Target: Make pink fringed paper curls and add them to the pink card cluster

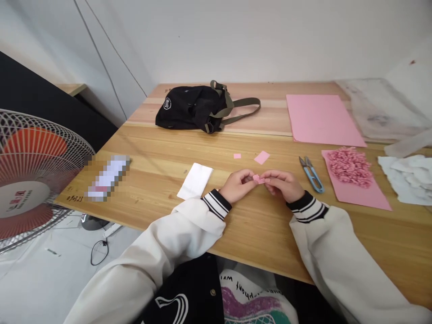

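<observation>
Between my fingertips is a small folded piece of pink paper, pinched from both sides just above the table. My left hand grips its left end with thumb and forefinger. On its right end, the thumb and fingers of my right hand are closed. Beyond my hands lie two flat bits of pink paper, a smaller rectangle and a larger one. Blue-handled thread snips rest to the right of my right hand. Left of my left hand is a folded white tissue.
A pile of pink crinkled pieces sits on a pink sheet at right, with white tissues beside it. Further back are a large pink sheet and a black bag. A fan stands at left.
</observation>
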### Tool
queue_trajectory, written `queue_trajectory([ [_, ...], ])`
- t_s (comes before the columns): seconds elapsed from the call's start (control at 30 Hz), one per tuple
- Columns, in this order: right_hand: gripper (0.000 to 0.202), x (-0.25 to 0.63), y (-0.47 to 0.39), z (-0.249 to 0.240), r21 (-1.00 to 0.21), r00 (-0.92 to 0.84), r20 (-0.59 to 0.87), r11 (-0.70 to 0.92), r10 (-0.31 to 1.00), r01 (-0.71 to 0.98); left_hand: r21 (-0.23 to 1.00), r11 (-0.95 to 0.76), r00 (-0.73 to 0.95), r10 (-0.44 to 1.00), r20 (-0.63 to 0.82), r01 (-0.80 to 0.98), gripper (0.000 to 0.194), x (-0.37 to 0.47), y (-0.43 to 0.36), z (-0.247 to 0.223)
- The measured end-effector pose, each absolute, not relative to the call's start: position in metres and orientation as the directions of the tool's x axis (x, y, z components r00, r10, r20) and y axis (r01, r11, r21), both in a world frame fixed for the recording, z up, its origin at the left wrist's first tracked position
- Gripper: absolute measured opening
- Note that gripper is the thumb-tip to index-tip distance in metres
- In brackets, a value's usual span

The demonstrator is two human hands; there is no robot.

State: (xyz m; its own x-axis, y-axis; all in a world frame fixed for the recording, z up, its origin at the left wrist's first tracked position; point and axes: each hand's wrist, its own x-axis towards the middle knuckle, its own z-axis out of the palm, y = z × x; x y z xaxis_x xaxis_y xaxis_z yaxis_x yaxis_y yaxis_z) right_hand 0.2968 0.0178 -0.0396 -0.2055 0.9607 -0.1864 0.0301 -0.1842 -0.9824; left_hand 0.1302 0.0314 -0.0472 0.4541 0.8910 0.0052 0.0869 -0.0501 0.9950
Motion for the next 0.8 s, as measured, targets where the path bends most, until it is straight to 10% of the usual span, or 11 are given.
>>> queue_trajectory([
  [0.8, 0.020, 0.2936, 0.0170, -0.0384, -0.989, -0.221, -0.148, -0.151, 0.964, 0.006, 0.988, -0.072, 0.463, 0.886, 0.001, 0.135, 0.019, 0.1283, 0.0320, -0.0441],
])
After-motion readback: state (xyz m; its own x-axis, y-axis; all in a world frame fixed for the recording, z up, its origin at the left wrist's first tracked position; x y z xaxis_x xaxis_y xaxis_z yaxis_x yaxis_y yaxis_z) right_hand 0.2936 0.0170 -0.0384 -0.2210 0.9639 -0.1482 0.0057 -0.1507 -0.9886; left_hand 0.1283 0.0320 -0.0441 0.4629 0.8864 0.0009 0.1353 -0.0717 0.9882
